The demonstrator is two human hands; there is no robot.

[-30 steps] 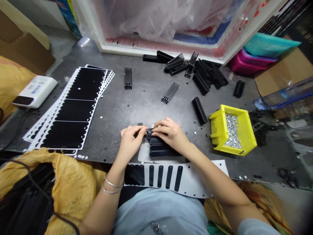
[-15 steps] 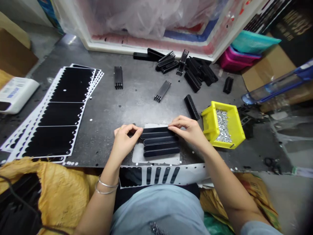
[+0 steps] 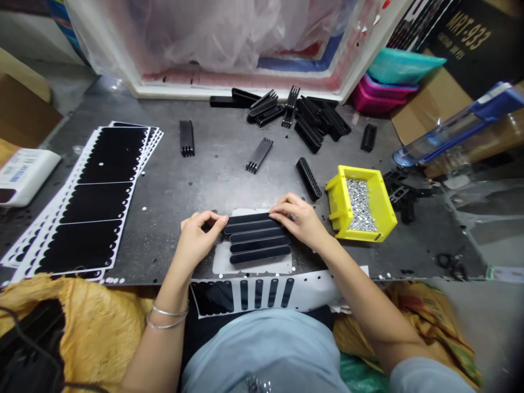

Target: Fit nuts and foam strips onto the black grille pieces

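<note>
A black ribbed plastic part [image 3: 257, 240] with several long rounded slats lies on a white backing sheet [image 3: 221, 262] near the table's front edge. My left hand [image 3: 196, 240] pinches the part's left end with fingers curled. My right hand [image 3: 301, 218] presses its fingers on the top slat's right end. A white sticker sheet [image 3: 311, 292] carrying several black oblong strips lies across my lap, just below the part.
Sheets of black stickers [image 3: 98, 202] are stacked at the left. Loose black parts [image 3: 311, 123] lie at the back. A yellow bin [image 3: 379, 210] of small silver pieces stands right of my hand. A white foam box [image 3: 229, 90] lines the back; scissors [image 3: 450, 265] at right.
My right hand slid from the part's left end to its right end along the top slat. The view shifted slightly; the left hand stayed at the left end.
</note>
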